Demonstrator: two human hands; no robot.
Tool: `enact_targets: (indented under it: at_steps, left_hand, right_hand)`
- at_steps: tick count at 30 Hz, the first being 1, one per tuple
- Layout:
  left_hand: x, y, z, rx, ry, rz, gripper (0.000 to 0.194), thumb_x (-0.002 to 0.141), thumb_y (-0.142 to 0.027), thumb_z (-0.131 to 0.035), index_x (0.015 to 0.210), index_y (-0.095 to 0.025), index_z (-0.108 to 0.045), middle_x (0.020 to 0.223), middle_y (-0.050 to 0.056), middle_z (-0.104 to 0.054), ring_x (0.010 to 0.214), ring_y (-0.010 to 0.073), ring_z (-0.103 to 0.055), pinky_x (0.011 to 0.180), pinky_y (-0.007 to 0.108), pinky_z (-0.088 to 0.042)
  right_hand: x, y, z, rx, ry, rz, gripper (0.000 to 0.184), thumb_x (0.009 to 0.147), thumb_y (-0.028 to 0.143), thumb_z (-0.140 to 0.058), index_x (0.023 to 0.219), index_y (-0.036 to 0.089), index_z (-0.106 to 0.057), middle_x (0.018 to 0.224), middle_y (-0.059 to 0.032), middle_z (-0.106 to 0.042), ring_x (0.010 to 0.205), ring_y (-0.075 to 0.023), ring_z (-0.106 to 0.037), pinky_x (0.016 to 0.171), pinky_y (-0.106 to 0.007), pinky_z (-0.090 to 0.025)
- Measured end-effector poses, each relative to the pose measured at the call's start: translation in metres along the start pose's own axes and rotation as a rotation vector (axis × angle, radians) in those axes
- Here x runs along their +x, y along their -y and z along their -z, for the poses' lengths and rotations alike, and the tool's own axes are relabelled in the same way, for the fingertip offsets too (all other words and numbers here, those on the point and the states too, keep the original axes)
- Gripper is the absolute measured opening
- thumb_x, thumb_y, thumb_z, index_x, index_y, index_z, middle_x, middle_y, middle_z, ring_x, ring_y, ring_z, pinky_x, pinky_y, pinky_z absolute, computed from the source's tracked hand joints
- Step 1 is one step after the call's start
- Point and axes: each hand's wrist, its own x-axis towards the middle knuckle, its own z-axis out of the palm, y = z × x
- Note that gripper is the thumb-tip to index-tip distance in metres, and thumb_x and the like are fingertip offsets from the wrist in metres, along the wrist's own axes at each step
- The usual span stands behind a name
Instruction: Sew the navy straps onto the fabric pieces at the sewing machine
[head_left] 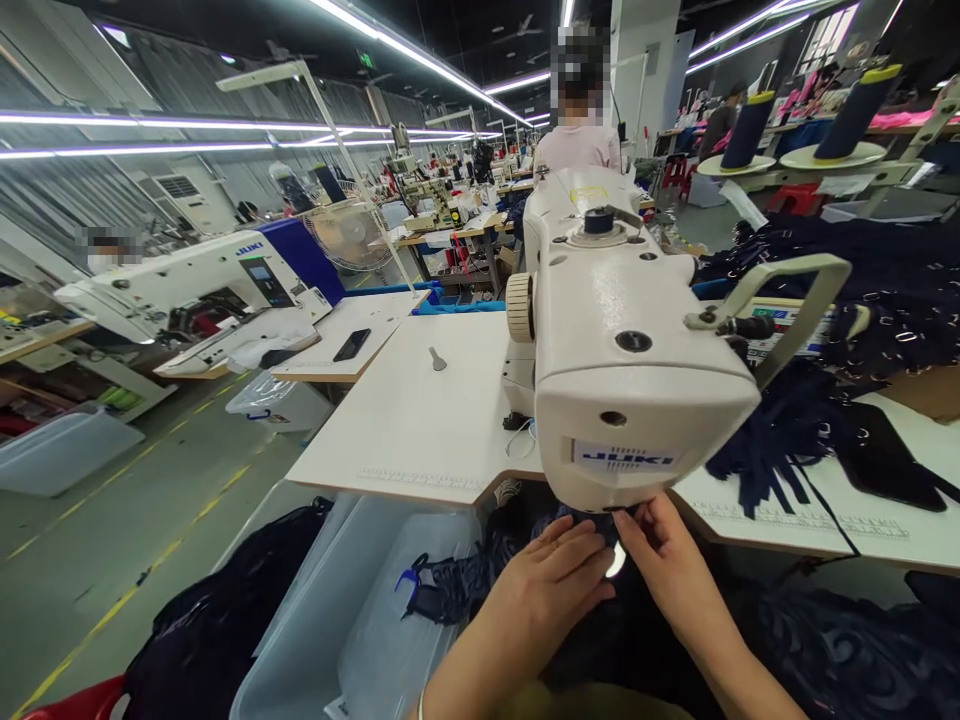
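A white JUKI sewing machine (637, 400) fills the middle of the view, its head hiding the needle area. Just below the head, my left hand (551, 575) has its fingers closed together and bent over dark navy fabric (517, 525). My right hand (664, 550) is at the other side, thumb and index finger pinched at the fabric's edge; the pinched part is mostly hidden. A bright light spot shows between the hands. From the left hand, a navy strappy garment (450, 590) with a blue piece at its end trails over a plastic bin.
Left of the machine, a white tabletop (420, 430) bears a small grey metal piece (437, 360). A translucent bin (300, 620) stands below. Navy straps (780, 440) with rings and a black phone (889, 455) lie right. Thread cones (748, 130) stand behind; a person (577, 145) sits ahead.
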Motion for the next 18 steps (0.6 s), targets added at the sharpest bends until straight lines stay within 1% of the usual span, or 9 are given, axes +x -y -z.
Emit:
enact_targets:
  at_steps: [4, 6, 10, 14, 18]
  left_hand:
    - [-0.0001, 0.0004, 0.0017, 0.048, 0.052, -0.011, 0.025, 0.097, -0.023, -0.052, 0.120, -0.015, -0.059, 0.115, 0.005, -0.066, 0.120, 0.0138, -0.056, 0.110, 0.030, -0.039]
    - [-0.0005, 0.0000, 0.0016, 0.054, 0.069, 0.002, 0.025, 0.097, -0.023, -0.051, 0.121, -0.015, -0.059, 0.116, 0.006, -0.066, 0.120, 0.0147, -0.056, 0.110, 0.031, -0.040]
    - [-0.0018, -0.0005, -0.0004, 0.042, 0.041, -0.005, 0.027, 0.100, -0.024, -0.044, 0.122, -0.014, -0.058, 0.116, 0.007, -0.066, 0.121, 0.0156, -0.055, 0.109, 0.032, -0.041]
    - [-0.0025, -0.0001, -0.0019, 0.089, 0.045, -0.026, 0.028, 0.099, -0.023, -0.049, 0.123, -0.013, -0.057, 0.117, 0.007, -0.066, 0.122, 0.0157, -0.054, 0.110, 0.031, -0.040]
    - [-0.0013, -0.0014, -0.0037, 0.141, -0.008, -0.034, 0.025, 0.099, -0.025, -0.048, 0.118, -0.015, -0.060, 0.112, 0.003, -0.068, 0.117, 0.0136, -0.057, 0.111, 0.028, -0.036]
  right_hand:
    - [0.0004, -0.0049, -0.0008, -0.006, -0.009, -0.022, 0.027, 0.089, 0.050, -0.051, 0.084, 0.024, -0.047, 0.070, 0.0050, -0.040, 0.064, -0.0145, -0.043, 0.058, -0.025, -0.040]
    - [0.0001, -0.0061, -0.0019, 0.000, -0.025, -0.024, 0.027, 0.088, 0.051, -0.051, 0.084, 0.024, -0.047, 0.070, 0.0049, -0.040, 0.064, -0.0149, -0.043, 0.057, -0.025, -0.040]
    - [-0.0017, -0.0049, -0.0044, 0.013, -0.061, -0.028, 0.027, 0.088, 0.051, -0.051, 0.085, 0.024, -0.047, 0.071, 0.0046, -0.042, 0.064, -0.0150, -0.044, 0.056, -0.025, -0.039]
    - [-0.0052, -0.0059, -0.0070, -0.006, -0.091, -0.016, 0.025, 0.090, 0.048, -0.050, 0.084, 0.025, -0.047, 0.071, 0.0043, -0.044, 0.065, -0.0151, -0.047, 0.057, -0.024, -0.040]
    - [-0.0035, -0.0083, -0.0057, -0.016, -0.090, 0.010, 0.021, 0.090, 0.045, -0.051, 0.095, 0.024, -0.051, 0.080, 0.0009, -0.055, 0.075, -0.0174, -0.054, 0.062, -0.025, -0.044]
